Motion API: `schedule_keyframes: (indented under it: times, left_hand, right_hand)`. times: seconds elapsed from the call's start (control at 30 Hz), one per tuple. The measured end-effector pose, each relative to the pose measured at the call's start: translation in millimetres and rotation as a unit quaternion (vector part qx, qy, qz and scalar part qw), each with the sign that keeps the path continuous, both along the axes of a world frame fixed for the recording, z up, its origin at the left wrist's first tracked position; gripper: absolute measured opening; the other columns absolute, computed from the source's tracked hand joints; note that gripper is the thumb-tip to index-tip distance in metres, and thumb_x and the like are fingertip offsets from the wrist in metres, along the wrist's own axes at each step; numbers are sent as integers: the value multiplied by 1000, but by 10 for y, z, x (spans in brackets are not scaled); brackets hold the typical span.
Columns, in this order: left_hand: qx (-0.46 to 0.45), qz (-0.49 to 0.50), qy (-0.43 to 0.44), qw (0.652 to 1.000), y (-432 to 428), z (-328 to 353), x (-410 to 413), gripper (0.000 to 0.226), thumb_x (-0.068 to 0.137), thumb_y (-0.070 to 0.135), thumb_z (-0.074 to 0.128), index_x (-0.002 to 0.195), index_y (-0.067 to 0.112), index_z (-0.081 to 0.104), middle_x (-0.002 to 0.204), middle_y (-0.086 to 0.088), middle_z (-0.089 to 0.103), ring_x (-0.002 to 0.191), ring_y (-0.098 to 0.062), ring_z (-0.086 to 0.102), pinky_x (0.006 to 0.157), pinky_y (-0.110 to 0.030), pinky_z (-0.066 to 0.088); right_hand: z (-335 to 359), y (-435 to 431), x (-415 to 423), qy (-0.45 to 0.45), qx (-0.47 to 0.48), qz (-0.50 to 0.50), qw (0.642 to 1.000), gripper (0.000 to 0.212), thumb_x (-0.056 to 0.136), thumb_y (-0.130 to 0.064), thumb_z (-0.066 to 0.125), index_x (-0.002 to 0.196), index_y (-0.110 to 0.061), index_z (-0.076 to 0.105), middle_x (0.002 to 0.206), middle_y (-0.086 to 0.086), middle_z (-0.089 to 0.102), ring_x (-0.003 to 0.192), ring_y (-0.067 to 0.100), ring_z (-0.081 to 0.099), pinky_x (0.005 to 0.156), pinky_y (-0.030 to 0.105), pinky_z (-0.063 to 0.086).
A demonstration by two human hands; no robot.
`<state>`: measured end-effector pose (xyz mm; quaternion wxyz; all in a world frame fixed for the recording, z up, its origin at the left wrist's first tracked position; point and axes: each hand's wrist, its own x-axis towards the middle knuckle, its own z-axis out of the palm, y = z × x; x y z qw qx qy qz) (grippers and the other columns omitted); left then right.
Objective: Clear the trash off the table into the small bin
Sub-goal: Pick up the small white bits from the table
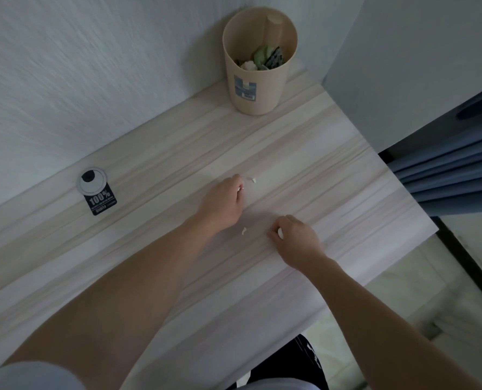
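We pinch a white scrap in each hand, left hand and right hand; another loose bit lies between them (nearer our left), the small bin far ahead.

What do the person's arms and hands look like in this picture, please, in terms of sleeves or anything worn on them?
Both forearms are bare to the wrist, with no watch, bracelet or glove showing. The left hand and the right hand are bare too; whether a ring is worn cannot be told. A pale short sleeve shows at the left upper arm in the bottom left corner. The right arm leaves the frame with no sleeve seen.
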<state>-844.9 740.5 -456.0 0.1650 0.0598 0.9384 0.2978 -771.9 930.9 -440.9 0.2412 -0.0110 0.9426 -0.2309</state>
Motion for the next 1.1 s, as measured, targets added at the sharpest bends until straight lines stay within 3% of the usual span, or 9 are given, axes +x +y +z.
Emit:
schedule_keyframes:
  times: [0.23, 0.33, 0.43, 0.57, 0.77, 0.93, 1.1]
  left_hand:
    - [1, 12, 14, 1000, 53, 50, -121, 17, 93, 18, 47, 96, 15, 64, 103, -9, 66, 96, -30, 59, 79, -37, 45]
    - [13, 22, 6, 1000, 58, 27, -185, 14, 93, 26, 53, 95, 18, 63, 102, -5, 66, 95, -27, 60, 79, -37, 47]
    - [16, 25, -2, 1000, 65, 12, -264, 15, 91, 34, 58, 91, 20, 62, 97, -2, 65, 88, -23, 59, 72, -33, 43]
    - [-10, -4, 26, 1000, 54, -12, -352, 13, 89, 29, 59, 94, 20, 67, 97, -1, 66, 91, -26, 61, 74, -36, 47]
    - [-10, -36, 33, 999, 73, -50, -385, 23, 90, 30, 59, 111, 21, 65, 113, 1, 67, 103, -24, 61, 84, -36, 48]
    - [-17, -48, 32, 998, 122, -79, -403, 16, 90, 28, 58, 105, 23, 63, 107, 4, 66, 97, -21, 62, 79, -33, 45]
    - [-37, -67, 29, 997, 163, -74, -420, 12, 93, 28, 54, 100, 22, 59, 106, 1, 64, 94, -24, 62, 80, -38, 48]
  right_hand:
    - [68, 22, -155, -18, -42, -62, 997, 12, 96, -28, 44, 93, -20, 52, 80, 1, 60, 69, 19, 55, 53, 28, 37]
    - [40, 18, -212, -23, -46, -67, 996, 17, 97, -27, 43, 106, -22, 57, 94, -1, 65, 81, 20, 59, 67, 31, 49]
    - [3, 19, -262, -12, -50, -62, 997, 23, 97, -27, 45, 113, -20, 60, 109, -1, 66, 97, 23, 60, 80, 32, 49]
    - [-25, 14, -314, -3, -61, -59, 996, 21, 95, -27, 48, 110, -19, 61, 109, -1, 66, 95, 23, 60, 81, 32, 48]
    - [-43, 16, -386, 4, -51, -49, 998, 15, 94, -33, 49, 101, -22, 58, 100, -5, 65, 83, 18, 58, 72, 30, 46]
    - [-44, 2, -395, 0, -52, -55, 997, 14, 91, -34, 52, 98, -23, 58, 97, -5, 64, 83, 20, 57, 71, 32, 45]
    - [-34, -35, -376, 0, -48, -51, 998, 14, 93, -33, 51, 97, -22, 58, 95, -5, 63, 79, 18, 56, 68, 29, 42]
